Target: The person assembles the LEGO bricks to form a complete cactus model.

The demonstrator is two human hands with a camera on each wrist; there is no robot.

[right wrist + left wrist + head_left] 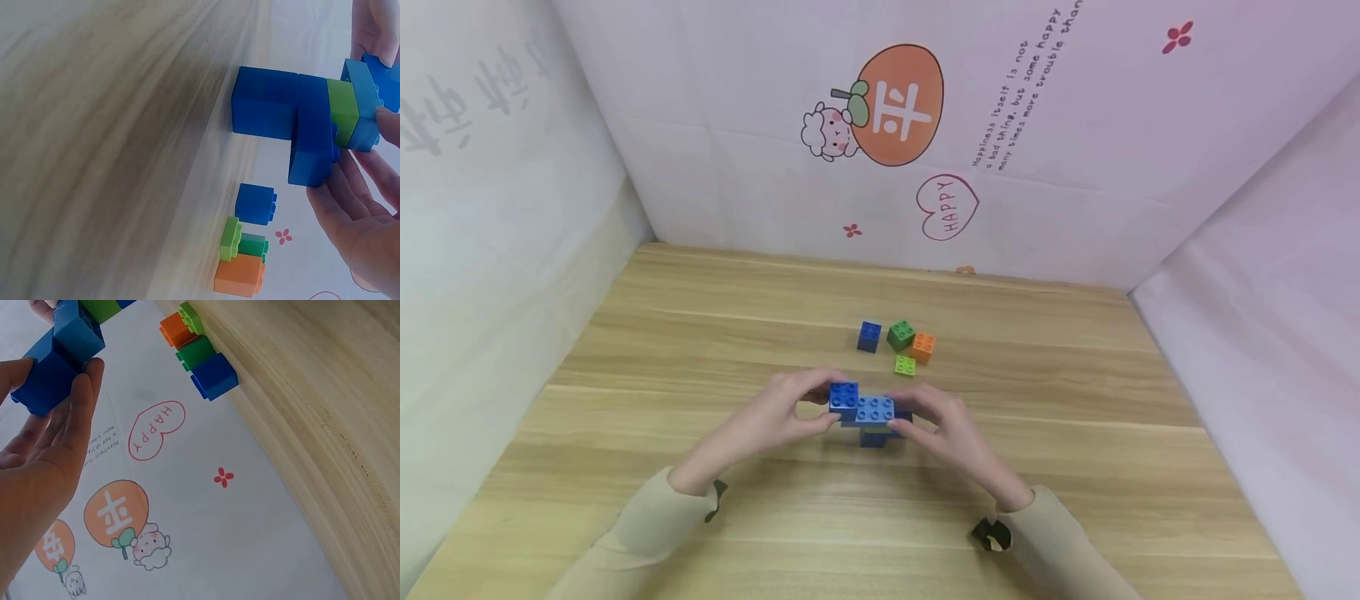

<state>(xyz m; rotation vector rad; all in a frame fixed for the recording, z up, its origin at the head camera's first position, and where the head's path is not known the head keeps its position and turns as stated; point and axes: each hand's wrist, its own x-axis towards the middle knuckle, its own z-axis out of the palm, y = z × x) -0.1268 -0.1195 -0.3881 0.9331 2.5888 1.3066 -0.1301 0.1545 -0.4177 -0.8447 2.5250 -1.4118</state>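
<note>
A small stack of toy building bricks stands on the table between the hands. In the right wrist view it runs from a dark blue bottom brick [265, 103] through a longer dark blue brick [314, 137] and a lime layer [343, 106] to a light blue brick [364, 112]. My left hand [793, 408] pinches a dark blue square brick [843, 398] at the light blue one's left end, thumb in front and fingers behind. With thumb and fingers, my right hand [943, 421] grips the stack's right side. Part of the longer brick is hidden by that hand.
Beyond the hands lie loose bricks: a blue one [869, 336], a green one [901, 335], an orange one [923, 347] and a lime one [905, 365]. A printed white cloth [737, 167] rises behind the wooden table [1037, 358], with white cloth sides left and right.
</note>
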